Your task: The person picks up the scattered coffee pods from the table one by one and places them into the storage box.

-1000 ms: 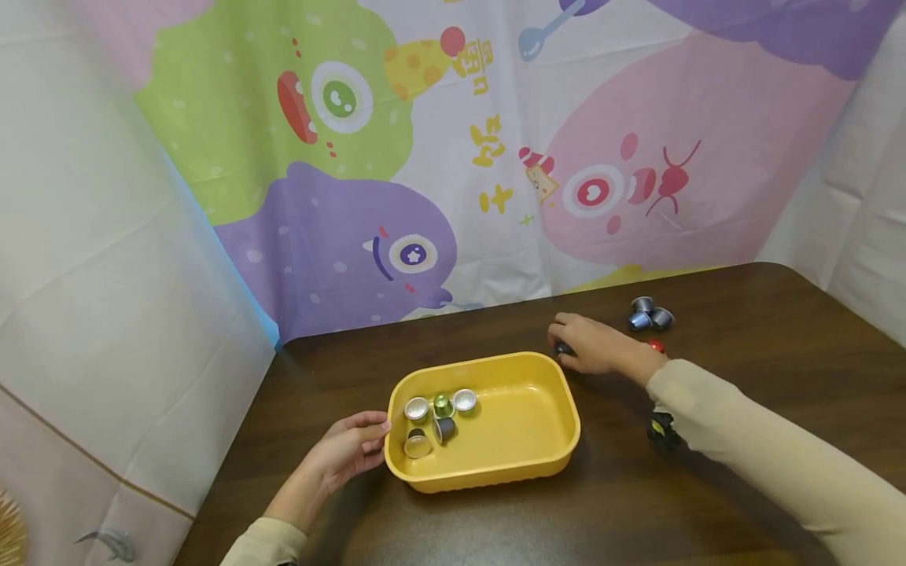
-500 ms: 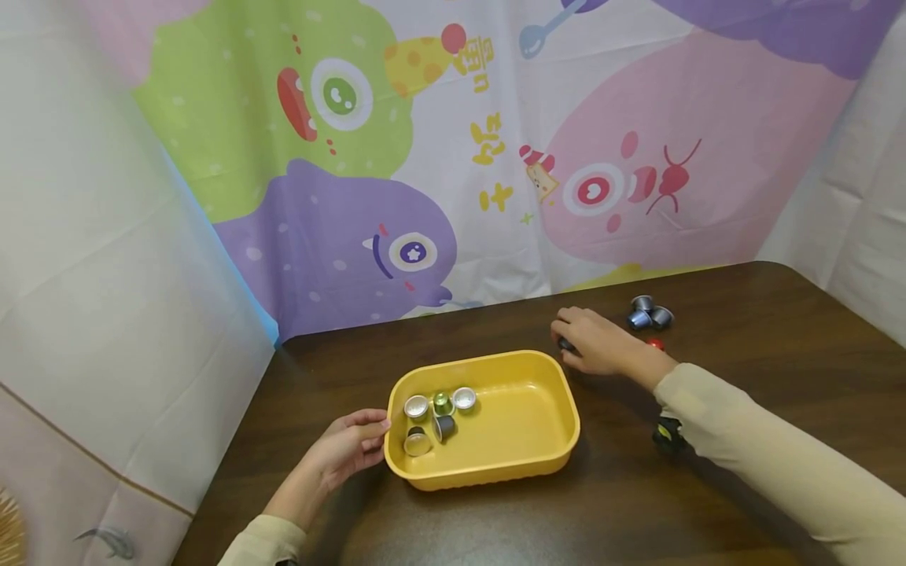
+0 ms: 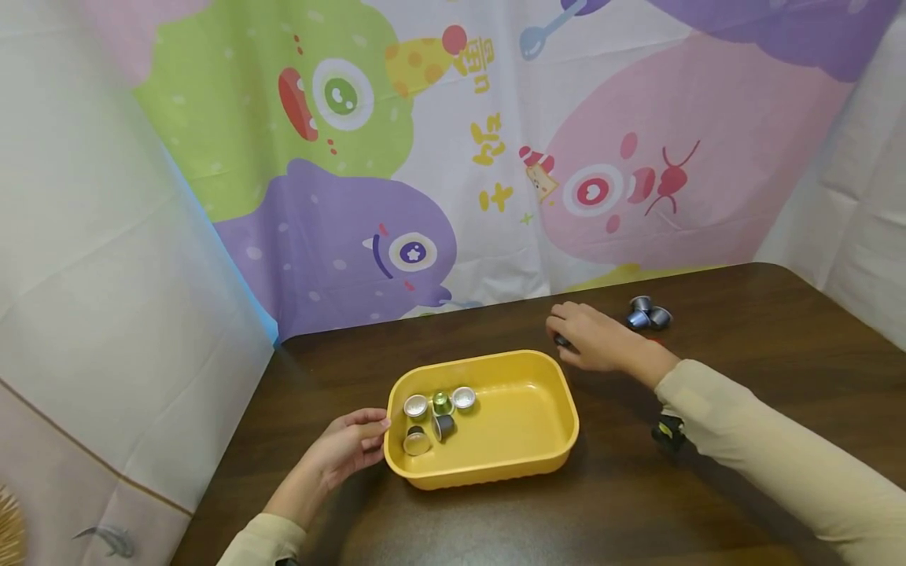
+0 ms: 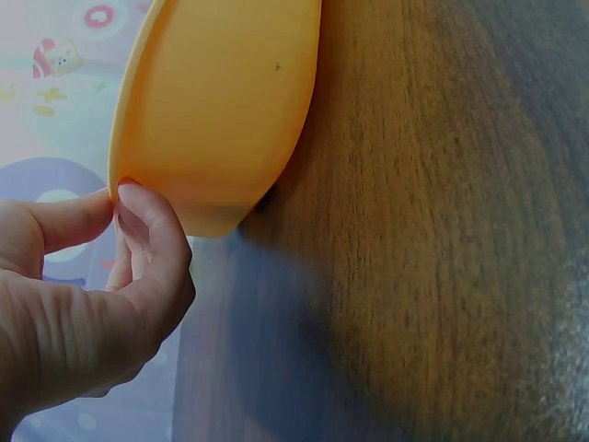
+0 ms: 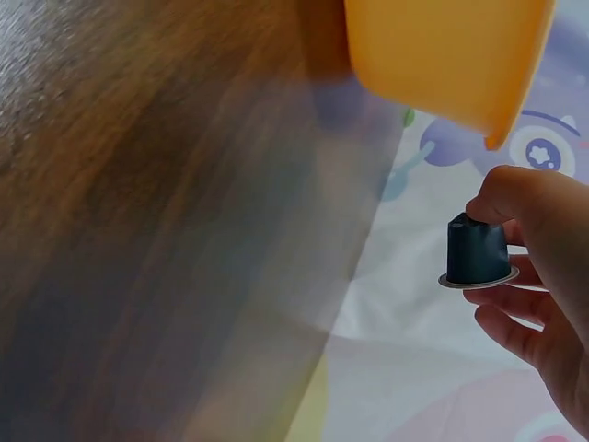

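Note:
A yellow plastic tub (image 3: 517,432) stands on the dark wooden table. My left hand (image 3: 350,444) pinches its left rim between thumb and curled fingers, as the left wrist view shows up close. Inside the tub's left part lie several coffee capsules: silver-lidded ones, a green one (image 3: 442,402) and a dark grey one (image 3: 444,427). Beyond the tub's right back corner, my right hand (image 3: 594,338) holds a dark coffee capsule (image 5: 477,250). Thumb and fingers grip it at its narrow base and its rimmed lid.
Three more capsules, two dark grey and one blue (image 3: 638,319), sit bunched at the table's back right. A bit of a red capsule (image 3: 655,341) shows behind my right wrist. A cartoon-printed curtain (image 3: 495,196) hangs along the table's (image 3: 764,354) back edge.
My right hand has shifted slightly toward the back of the table with the dark capsule, and its wrist now covers more of the red capsule. The left hand stays on the tub's rim.

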The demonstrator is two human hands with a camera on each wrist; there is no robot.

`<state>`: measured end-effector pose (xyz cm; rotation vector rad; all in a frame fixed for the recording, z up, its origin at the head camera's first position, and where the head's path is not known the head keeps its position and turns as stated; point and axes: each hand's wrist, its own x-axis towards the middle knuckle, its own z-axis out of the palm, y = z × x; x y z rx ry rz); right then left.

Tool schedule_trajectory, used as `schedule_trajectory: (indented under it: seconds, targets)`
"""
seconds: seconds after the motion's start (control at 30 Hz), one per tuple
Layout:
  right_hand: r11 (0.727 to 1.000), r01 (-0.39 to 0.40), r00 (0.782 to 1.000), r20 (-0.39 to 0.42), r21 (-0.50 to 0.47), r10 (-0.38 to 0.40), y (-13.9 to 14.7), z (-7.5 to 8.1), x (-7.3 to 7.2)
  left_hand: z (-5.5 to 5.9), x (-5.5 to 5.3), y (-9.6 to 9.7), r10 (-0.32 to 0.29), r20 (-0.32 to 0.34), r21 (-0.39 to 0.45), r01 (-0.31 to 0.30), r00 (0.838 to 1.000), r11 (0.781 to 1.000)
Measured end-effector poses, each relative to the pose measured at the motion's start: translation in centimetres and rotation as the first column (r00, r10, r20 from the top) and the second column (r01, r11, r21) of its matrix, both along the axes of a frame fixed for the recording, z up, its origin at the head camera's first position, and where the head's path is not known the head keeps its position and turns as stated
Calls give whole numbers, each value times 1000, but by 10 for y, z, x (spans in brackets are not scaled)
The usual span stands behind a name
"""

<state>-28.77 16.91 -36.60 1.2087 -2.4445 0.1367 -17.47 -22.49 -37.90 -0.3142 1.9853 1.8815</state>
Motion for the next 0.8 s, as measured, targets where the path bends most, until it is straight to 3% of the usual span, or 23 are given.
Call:
schedule_trajectory:
  seconds: [0.37,0.8]
  targets:
    - [998,-59,997,-47,-27,58,-8,16,4,2,1,0,-9,-6,20,9,1000,1000]
    - [997,-77,996,-34,-13,76,-16,34,6,1,1,-1,-10,-8,32,10,1000,999]
